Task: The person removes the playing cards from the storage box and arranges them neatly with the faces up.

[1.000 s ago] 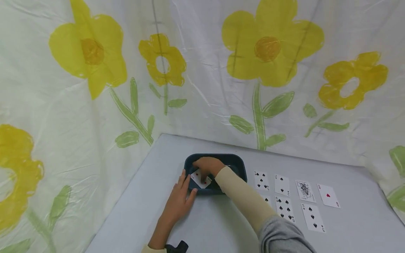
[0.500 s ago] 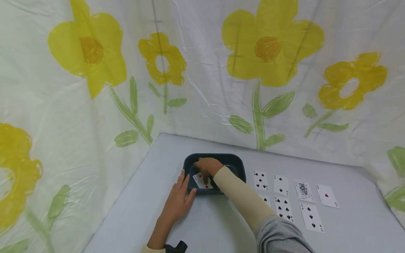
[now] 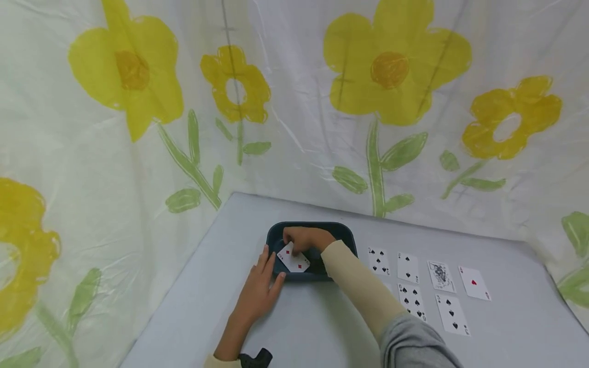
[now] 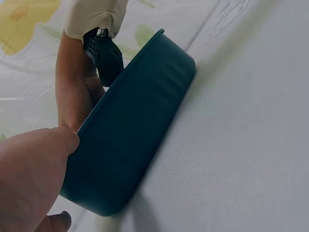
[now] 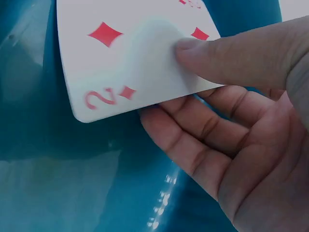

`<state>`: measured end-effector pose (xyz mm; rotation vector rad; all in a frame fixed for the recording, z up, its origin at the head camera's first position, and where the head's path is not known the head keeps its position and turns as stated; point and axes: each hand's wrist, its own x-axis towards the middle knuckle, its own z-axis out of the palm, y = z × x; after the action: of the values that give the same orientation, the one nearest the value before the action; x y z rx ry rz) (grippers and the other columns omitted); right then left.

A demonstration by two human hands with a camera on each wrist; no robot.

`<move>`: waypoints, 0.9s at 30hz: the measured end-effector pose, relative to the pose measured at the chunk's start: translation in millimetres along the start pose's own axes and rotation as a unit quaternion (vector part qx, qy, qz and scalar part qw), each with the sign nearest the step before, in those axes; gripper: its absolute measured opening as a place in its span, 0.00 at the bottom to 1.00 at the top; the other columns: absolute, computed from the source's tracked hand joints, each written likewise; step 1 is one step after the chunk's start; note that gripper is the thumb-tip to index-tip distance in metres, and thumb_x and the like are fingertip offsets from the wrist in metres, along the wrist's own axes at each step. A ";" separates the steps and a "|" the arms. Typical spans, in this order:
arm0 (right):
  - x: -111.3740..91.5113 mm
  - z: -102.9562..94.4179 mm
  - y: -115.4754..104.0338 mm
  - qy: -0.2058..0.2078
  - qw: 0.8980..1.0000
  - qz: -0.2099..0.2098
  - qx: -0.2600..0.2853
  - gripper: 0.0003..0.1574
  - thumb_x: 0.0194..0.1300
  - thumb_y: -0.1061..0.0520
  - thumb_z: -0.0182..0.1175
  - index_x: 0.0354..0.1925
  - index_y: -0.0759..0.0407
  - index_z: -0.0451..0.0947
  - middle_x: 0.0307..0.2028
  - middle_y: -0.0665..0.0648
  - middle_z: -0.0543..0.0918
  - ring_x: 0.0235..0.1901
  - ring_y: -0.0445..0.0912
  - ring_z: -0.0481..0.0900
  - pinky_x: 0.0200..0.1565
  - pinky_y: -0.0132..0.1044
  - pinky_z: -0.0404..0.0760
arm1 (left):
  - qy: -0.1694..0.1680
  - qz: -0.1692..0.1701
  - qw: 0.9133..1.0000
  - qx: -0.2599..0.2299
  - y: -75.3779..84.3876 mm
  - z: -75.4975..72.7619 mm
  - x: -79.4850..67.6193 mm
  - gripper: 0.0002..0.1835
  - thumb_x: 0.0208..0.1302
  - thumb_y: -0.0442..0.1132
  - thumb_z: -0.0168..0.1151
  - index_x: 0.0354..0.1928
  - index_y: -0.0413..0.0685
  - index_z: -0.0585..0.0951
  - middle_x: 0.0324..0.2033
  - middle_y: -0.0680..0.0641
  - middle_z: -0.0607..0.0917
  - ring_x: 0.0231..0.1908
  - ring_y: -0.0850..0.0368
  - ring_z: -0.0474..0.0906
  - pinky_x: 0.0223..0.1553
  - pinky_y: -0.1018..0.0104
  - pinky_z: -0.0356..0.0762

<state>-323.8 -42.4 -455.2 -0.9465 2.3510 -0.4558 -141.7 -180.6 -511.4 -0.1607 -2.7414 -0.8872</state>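
Inside a dark teal plastic tray [image 3: 348, 234], my right hand [image 3: 303, 238] pinches a two of diamonds playing card [image 3: 289, 259]. The right wrist view shows the thumb lying on the face of the card [image 5: 145, 53] and the other fingers bent beneath its edge. My left hand [image 3: 257, 290] rests against the tray's left near corner, its fingers straight along the left side and its thumb at the near side. In the left wrist view that thumb [image 4: 67, 140] touches the rim of the tray [image 4: 130, 125].
Right of the tray, face-up cards lie in two rows: five of spades [image 3: 379, 261], two of spades [image 3: 408, 268], joker [image 3: 440, 276] and ace of hearts [image 3: 474, 282], then six [image 3: 411, 300] and three of spades [image 3: 453, 315]. My right sleeve [image 3: 363, 286] hides another. A flowered curtain [image 3: 294, 128] hangs behind.
The two of diamonds has turned in my right hand, and more of its face shows than half a second ago. The right hand has shifted slightly right. My left hand stays at the tray.
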 end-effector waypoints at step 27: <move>-82.6 -6.7 73.9 0.119 0.971 -0.083 0.190 0.18 0.64 0.66 0.66 0.50 0.64 0.73 0.36 0.54 0.82 0.34 0.46 0.76 0.38 0.38 0.78 | 0.006 0.007 1.000 0.006 6.3 5.2 1.1 0.35 0.76 0.50 0.53 0.73 0.33 0.63 0.77 0.38 0.52 0.73 0.37 0.54 0.68 0.37 0.56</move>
<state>-317.4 68.5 -456.0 -0.9463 2.2753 -1.0970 -142.7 -172.4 -511.7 -0.1720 -2.7298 -0.8660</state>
